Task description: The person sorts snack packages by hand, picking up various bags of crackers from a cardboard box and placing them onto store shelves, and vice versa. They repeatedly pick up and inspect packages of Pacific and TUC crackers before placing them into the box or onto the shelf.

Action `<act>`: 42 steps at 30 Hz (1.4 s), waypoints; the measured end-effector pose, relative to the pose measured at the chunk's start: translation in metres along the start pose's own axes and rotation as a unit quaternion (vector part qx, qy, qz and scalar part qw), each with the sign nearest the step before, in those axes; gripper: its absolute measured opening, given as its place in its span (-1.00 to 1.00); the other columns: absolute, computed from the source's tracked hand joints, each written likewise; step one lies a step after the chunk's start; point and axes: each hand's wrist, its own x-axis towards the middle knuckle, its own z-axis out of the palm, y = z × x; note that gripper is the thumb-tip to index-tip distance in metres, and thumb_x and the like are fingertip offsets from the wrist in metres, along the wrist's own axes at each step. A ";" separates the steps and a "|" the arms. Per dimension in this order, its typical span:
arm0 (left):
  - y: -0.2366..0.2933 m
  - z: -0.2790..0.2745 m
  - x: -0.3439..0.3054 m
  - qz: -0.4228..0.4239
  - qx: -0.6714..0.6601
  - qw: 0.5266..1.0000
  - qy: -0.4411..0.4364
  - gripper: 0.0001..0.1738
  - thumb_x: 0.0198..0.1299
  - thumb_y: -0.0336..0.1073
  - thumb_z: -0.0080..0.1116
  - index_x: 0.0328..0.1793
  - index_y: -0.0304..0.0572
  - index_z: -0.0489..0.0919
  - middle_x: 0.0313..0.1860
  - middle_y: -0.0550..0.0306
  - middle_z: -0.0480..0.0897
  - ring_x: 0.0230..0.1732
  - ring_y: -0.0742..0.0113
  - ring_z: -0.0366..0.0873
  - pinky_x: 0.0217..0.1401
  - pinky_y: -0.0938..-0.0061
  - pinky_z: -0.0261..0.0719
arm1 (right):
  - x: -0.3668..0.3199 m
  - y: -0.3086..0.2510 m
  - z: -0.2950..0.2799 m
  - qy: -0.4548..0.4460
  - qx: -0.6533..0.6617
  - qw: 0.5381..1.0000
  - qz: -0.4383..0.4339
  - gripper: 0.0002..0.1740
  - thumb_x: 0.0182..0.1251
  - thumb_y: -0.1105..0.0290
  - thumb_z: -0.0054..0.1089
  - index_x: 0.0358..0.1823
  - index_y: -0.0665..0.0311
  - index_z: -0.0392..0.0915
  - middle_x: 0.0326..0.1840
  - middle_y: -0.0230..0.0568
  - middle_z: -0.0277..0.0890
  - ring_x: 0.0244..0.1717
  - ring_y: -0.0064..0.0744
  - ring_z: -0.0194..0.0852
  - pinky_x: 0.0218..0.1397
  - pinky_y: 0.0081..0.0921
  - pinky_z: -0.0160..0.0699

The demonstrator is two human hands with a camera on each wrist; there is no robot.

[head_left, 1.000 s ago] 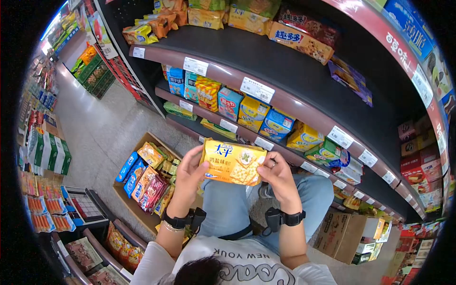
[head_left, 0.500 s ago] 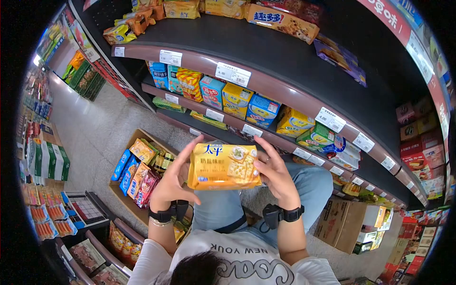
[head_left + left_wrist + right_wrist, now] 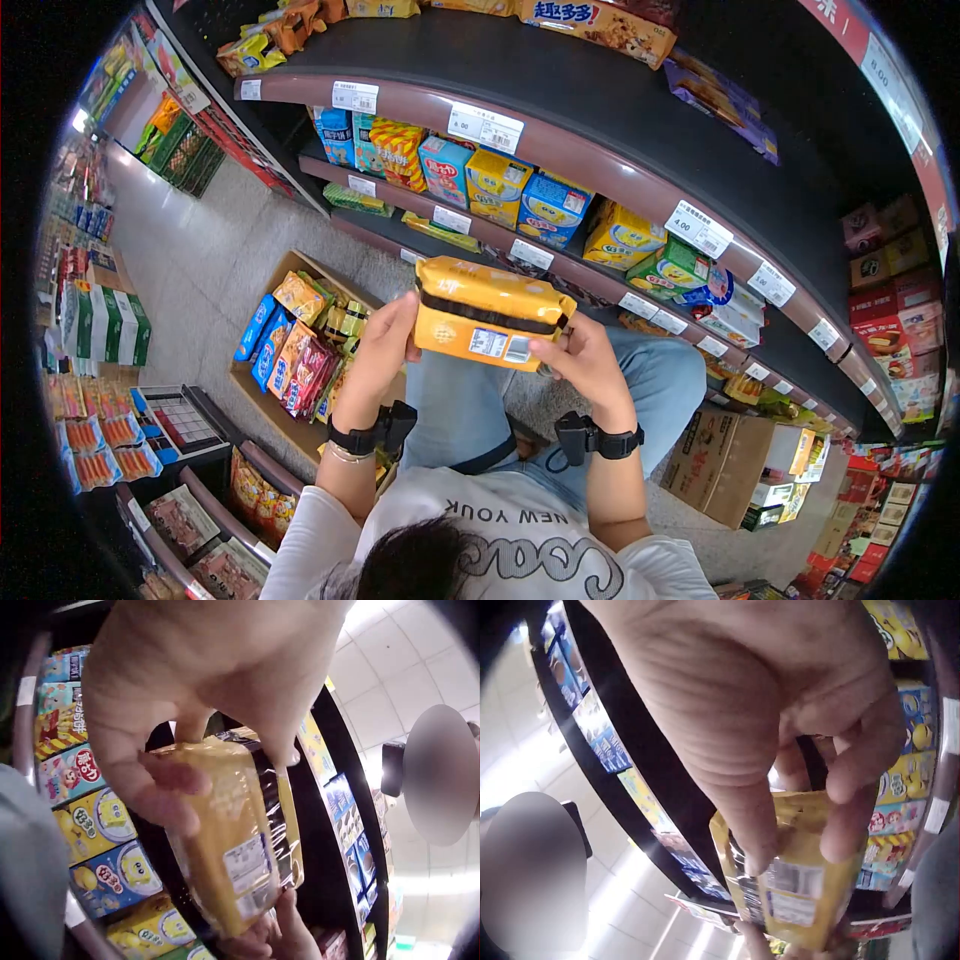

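Note:
A yellow packet of crackers [image 3: 490,318] is held up between both hands, above the person's lap. Its back, with a dark lengthwise band and white labels, faces the head camera. My left hand [image 3: 385,335] grips the packet's left end; in the left wrist view, curled fingers and thumb of the left hand [image 3: 202,682] straddle that end. At the other end, my right hand [image 3: 592,368] pinches the packet, its thumb by the printed label. The right wrist view shows thumb and fingers of the right hand [image 3: 780,712] on opposite sides of the packet [image 3: 802,877].
Ahead runs a dark shelf [image 3: 480,75] with biscuit packs at its back. Below it, a lower shelf holds small boxes [image 3: 497,190]. An open carton [image 3: 250,400] of snack packs stands on the floor to the left; another carton [image 3: 715,465] stands at the right.
The packet has turned from its printed front, with cracker pictures, to its back with the dark band and labels. My left fingers, spread half a second ago, have closed on its left end.

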 end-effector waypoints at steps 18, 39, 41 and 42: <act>0.007 0.013 -0.023 0.016 -0.147 0.988 -0.053 -0.38 0.06 -0.35 0.32 0.26 -0.30 0.34 0.09 0.13 0.53 0.10 0.35 0.47 0.14 0.45 0.44 | -0.004 0.003 0.031 -0.044 0.141 0.989 0.012 -0.43 0.16 0.39 0.31 0.16 0.31 0.27 0.00 -0.31 0.46 -0.05 -0.59 0.44 -0.12 -0.63 0.50; 0.013 0.029 -0.064 -0.062 -0.211 0.975 0.016 -0.43 0.19 -0.29 0.18 0.31 -0.19 0.29 0.01 0.17 0.56 -0.13 0.41 0.54 -0.09 0.51 0.50 | -0.008 -0.007 0.004 -0.068 0.155 0.985 -0.036 -0.44 0.15 0.49 0.30 0.19 0.39 0.33 0.08 -0.26 0.43 0.07 -0.51 0.40 0.13 -0.52 0.41; 0.012 0.028 -0.068 -0.061 -0.203 0.977 0.039 -0.39 0.21 -0.27 0.17 0.36 -0.16 0.24 -0.01 0.18 0.55 -0.16 0.43 0.53 -0.13 0.53 0.50 | -0.006 -0.007 0.006 -0.086 0.145 0.985 -0.043 -0.43 0.13 0.50 0.32 0.18 0.39 0.34 0.09 -0.25 0.41 0.09 -0.50 0.39 0.13 -0.49 0.43; 0.009 0.026 -0.070 -0.061 -0.188 0.979 0.052 -0.37 0.22 -0.25 0.16 0.38 -0.15 0.21 -0.02 0.19 0.55 -0.17 0.44 0.53 -0.15 0.53 0.50 | -0.004 -0.008 0.008 -0.094 0.136 0.985 -0.049 -0.43 0.11 0.50 0.33 0.17 0.39 0.35 0.09 -0.25 0.40 0.10 -0.49 0.38 0.12 -0.48 0.44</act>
